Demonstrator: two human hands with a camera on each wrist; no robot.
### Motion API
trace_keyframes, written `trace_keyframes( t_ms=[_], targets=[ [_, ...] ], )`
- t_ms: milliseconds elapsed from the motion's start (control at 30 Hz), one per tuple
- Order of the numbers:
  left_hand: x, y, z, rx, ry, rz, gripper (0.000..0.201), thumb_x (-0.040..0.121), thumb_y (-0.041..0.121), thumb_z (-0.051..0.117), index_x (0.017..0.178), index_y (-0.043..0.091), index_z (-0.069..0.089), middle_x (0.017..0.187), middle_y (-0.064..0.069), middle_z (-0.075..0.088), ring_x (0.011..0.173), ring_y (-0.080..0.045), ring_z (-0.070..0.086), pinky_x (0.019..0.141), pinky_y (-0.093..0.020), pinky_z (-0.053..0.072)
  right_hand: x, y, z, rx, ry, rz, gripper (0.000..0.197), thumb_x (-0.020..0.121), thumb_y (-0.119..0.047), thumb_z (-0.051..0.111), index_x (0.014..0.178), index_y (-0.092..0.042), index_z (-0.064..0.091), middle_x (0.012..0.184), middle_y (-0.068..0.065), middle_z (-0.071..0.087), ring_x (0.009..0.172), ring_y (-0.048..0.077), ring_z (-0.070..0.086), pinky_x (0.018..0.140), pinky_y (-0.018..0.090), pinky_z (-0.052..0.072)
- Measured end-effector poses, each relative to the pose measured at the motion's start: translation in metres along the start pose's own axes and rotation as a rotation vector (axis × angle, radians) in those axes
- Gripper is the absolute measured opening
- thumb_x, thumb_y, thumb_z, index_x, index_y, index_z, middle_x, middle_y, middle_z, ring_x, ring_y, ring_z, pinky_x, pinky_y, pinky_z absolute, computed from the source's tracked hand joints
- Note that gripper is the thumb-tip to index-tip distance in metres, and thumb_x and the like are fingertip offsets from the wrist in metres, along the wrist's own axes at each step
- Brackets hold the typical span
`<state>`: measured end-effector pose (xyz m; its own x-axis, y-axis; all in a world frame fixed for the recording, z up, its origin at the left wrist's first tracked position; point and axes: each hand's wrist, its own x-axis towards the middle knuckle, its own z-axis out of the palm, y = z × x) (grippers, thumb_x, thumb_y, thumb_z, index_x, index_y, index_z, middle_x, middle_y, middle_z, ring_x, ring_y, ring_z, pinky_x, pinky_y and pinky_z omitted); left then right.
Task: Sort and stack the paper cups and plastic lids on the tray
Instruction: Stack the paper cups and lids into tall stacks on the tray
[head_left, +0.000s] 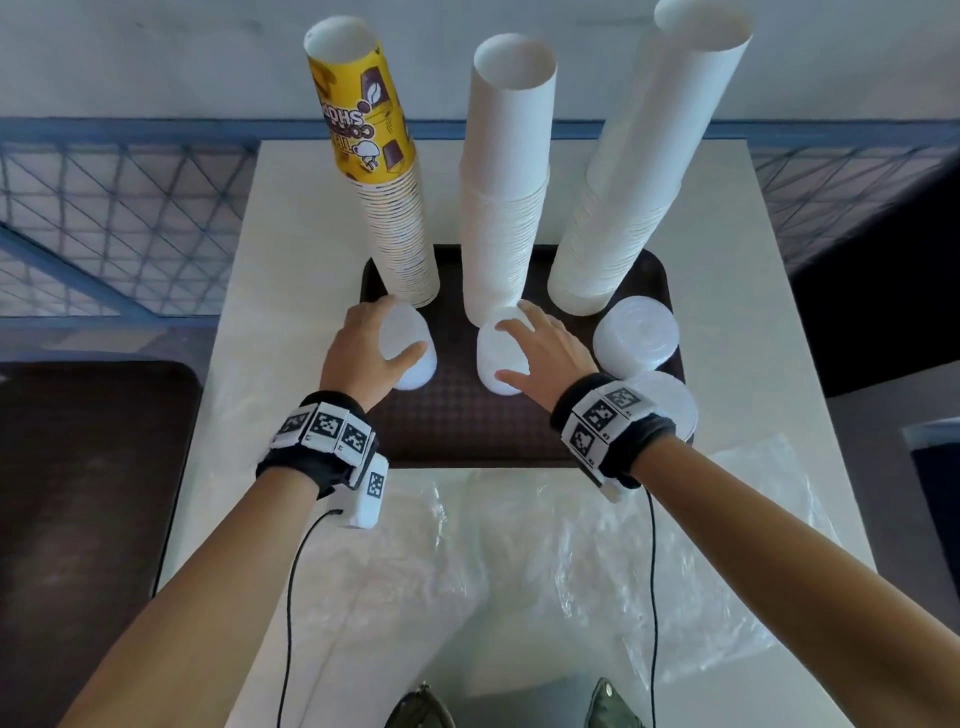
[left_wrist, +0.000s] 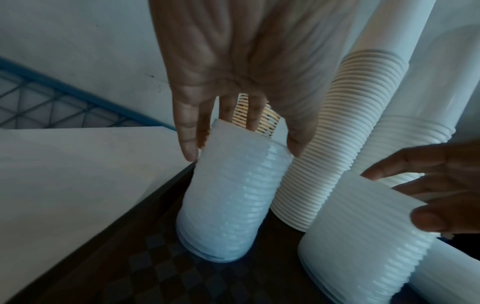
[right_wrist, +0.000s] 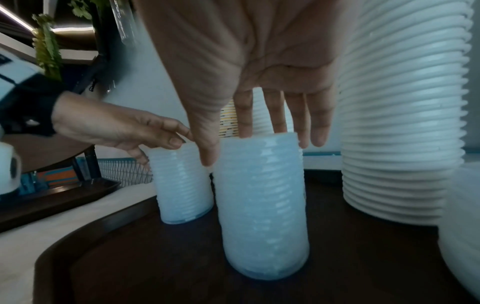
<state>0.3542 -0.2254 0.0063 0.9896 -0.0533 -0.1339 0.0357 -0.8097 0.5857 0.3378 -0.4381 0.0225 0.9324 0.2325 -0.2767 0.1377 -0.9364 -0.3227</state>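
Note:
A dark brown tray (head_left: 467, 431) carries three tall cup stacks: a yellow printed stack (head_left: 395, 208) at the left, a white stack (head_left: 504, 182) in the middle and a wider white stack (head_left: 623, 182) at the right. In front of them stand two short stacks of translucent lids. My left hand (head_left: 402, 330) grips the top of the left lid stack (head_left: 415, 371) from above, thumb on the near side and fingers on the far side. My right hand (head_left: 501, 351) holds the top of the middle lid stack (head_left: 488, 364) the same way. Both stacks stand upright on the tray (right_wrist: 155, 267).
Two more lid stacks (head_left: 636, 338) (head_left: 670, 405) sit at the tray's right side, close to my right wrist. Crumpled clear plastic bags (head_left: 571, 545) lie on the white table (head_left: 291, 260) near me. A second dark tray (head_left: 78, 467) sits at the left; a blue mesh fence (head_left: 104, 208) runs behind.

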Motion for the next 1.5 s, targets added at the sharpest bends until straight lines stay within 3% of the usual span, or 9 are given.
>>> trace_keyframes(
  t_ms=[133,300,467,533,633,967,1500],
  targets=[
    [-0.01,0.007,0.006,-0.018,-0.07,0.038,0.064,0.086,0.034,0.062,0.141,0.018,0.033,0.144,-0.006,0.037,0.128,-0.024,0.041,0.1,-0.036,0.035,-0.019,-0.001,0.008,0.007,0.039,0.055,0.057,0.086,-0.03,0.062,0.137,-0.018,0.04,0.149,0.009,0.026,0.125,0.031,0.042,0.102,0.039,0.038],
    [-0.012,0.027,0.029,-0.065,-0.186,0.088,0.065,0.085,0.035,0.062,0.142,0.024,0.032,0.141,-0.008,0.036,0.124,-0.026,0.044,0.098,-0.041,0.038,-0.06,0.006,0.026,0.088,0.144,0.153,0.053,0.083,-0.027,0.067,0.131,-0.015,0.047,0.148,0.012,0.029,0.125,0.034,0.043,0.103,0.041,0.035],
    [0.006,0.057,0.056,-0.062,-0.305,0.139,0.064,0.089,0.036,0.057,0.144,0.025,0.027,0.14,-0.015,0.037,0.124,-0.03,0.044,0.101,-0.042,0.038,-0.083,0.015,0.042,0.131,0.273,0.208,0.051,0.065,-0.021,0.082,0.111,-0.009,0.063,0.132,0.022,0.052,0.107,0.042,0.058,0.089,0.049,0.047],
    [0.015,0.069,0.064,-0.057,-0.336,0.164,0.064,0.089,0.035,0.056,0.145,0.025,0.026,0.14,-0.015,0.038,0.126,-0.03,0.043,0.103,-0.042,0.036,-0.086,0.018,0.045,0.122,0.297,0.221,0.055,0.053,-0.024,0.089,0.101,-0.011,0.067,0.121,0.023,0.06,0.096,0.04,0.065,0.079,0.048,0.052],
    [0.029,0.086,0.075,-0.066,-0.37,0.19,0.063,0.09,0.034,0.056,0.145,0.024,0.026,0.142,-0.014,0.035,0.129,-0.027,0.04,0.104,-0.036,0.032,-0.088,0.022,0.049,0.108,0.342,0.223,0.057,0.047,-0.028,0.092,0.096,-0.013,0.068,0.115,0.021,0.064,0.091,0.038,0.067,0.075,0.047,0.054],
    [0.055,0.11,0.096,0.008,-0.422,0.325,0.064,0.089,0.037,0.056,0.144,0.019,0.028,0.139,-0.017,0.043,0.125,-0.03,0.042,0.103,-0.036,0.032,-0.084,0.03,0.048,0.042,0.375,0.275,0.055,0.043,-0.038,0.091,0.089,-0.016,0.07,0.108,0.018,0.067,0.087,0.034,0.069,0.072,0.043,0.055],
    [0.058,0.112,0.1,0.004,-0.434,0.336,0.065,0.088,0.039,0.057,0.145,0.025,0.027,0.137,-0.016,0.043,0.122,-0.029,0.045,0.101,-0.037,0.036,-0.079,0.033,0.055,0.048,0.449,0.291,0.056,0.047,-0.038,0.09,0.093,-0.014,0.068,0.109,0.019,0.065,0.088,0.037,0.067,0.069,0.045,0.055]
  ],
)
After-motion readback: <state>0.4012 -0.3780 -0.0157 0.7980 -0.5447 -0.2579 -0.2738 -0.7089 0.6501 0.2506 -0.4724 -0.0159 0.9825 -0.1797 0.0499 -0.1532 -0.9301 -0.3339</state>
